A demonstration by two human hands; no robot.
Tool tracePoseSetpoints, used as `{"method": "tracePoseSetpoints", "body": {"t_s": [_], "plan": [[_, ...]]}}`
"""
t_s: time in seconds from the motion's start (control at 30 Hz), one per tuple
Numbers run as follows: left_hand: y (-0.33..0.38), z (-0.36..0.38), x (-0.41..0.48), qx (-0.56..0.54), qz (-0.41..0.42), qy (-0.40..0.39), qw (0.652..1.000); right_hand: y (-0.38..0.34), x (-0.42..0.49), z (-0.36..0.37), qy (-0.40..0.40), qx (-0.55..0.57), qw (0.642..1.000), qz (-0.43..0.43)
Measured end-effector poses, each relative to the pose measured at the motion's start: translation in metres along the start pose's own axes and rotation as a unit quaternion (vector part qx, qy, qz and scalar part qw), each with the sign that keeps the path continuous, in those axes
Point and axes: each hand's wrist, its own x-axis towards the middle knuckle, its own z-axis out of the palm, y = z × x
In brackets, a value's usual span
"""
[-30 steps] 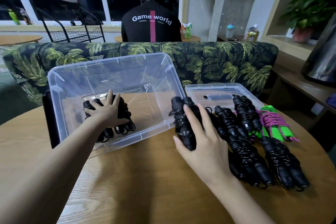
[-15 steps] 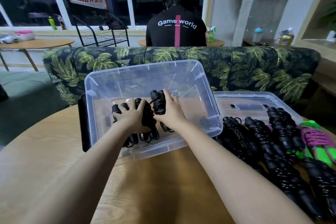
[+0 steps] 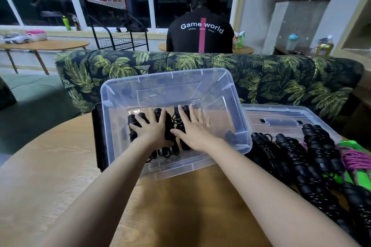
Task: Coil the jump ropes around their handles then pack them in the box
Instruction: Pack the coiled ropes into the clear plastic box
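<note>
Both hands are laid flat inside the box (image 3: 166,78), fingers straight, nothing gripped. Left hand (image 3: 153,130) and right hand (image 3: 193,132) are pressed onto the packed black ropes (image 3: 133,120) on the box floor. Unpacked coiled ropes (image 3: 289,151) are lined up just right of the box.

A round light-wood table (image 3: 180,206) stands before a dark sofa printed with green palm leaves (image 3: 281,78). Behind the sofa, a person in a black "Game world" shirt and white cap (image 3: 200,34) faces away, near a black wire rack (image 3: 120,41) and a low oval wooden table (image 3: 46,44).
</note>
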Motion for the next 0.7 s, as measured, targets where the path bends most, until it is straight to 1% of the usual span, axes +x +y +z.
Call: {"method": "tracePoseSetpoints", "body": {"t_s": [0.1,0.2,0.27,0.3,0.33,0.4,0.47,0.5,0.53,0.6,0.7], "plan": [[0.000,-0.003,0.000,0.000,-0.003,0.002,1.000,0.011,-0.037,-0.013,0.061,-0.073,0.993,-0.069],[0.001,-0.004,0.001,0.012,-0.006,0.012,1.000,0.036,-0.074,-0.020,0.145,-0.122,0.968,-0.162],[0.004,-0.004,0.001,0.034,0.004,0.045,0.998,0.057,-0.092,-0.017,0.186,-0.162,0.946,-0.213],[0.006,-0.005,0.002,0.047,0.022,0.072,0.996,0.068,-0.098,-0.015,0.196,-0.183,0.936,-0.230],[0.009,-0.006,0.003,0.060,0.056,0.099,0.992,0.076,-0.102,-0.012,0.206,-0.200,0.927,-0.243],[0.016,-0.009,0.006,0.083,0.160,0.130,0.975,0.087,-0.103,-0.005,0.242,-0.212,0.909,-0.264],[0.026,-0.010,0.011,0.123,0.261,0.119,0.950,0.089,-0.099,-0.003,0.291,-0.194,0.892,-0.287],[0.029,-0.008,0.014,0.150,0.289,0.106,0.940,0.089,-0.098,-0.002,0.309,-0.183,0.886,-0.294],[0.032,-0.006,0.017,0.175,0.298,0.092,0.934,0.089,-0.097,-0.001,0.320,-0.176,0.882,-0.298],[0.034,0.001,0.023,0.211,0.283,0.079,0.932,0.091,-0.098,0.002,0.329,-0.173,0.878,-0.302],[0.033,0.005,0.025,0.220,0.261,0.082,0.936,0.095,-0.099,0.008,0.343,-0.181,0.872,-0.299]]}}
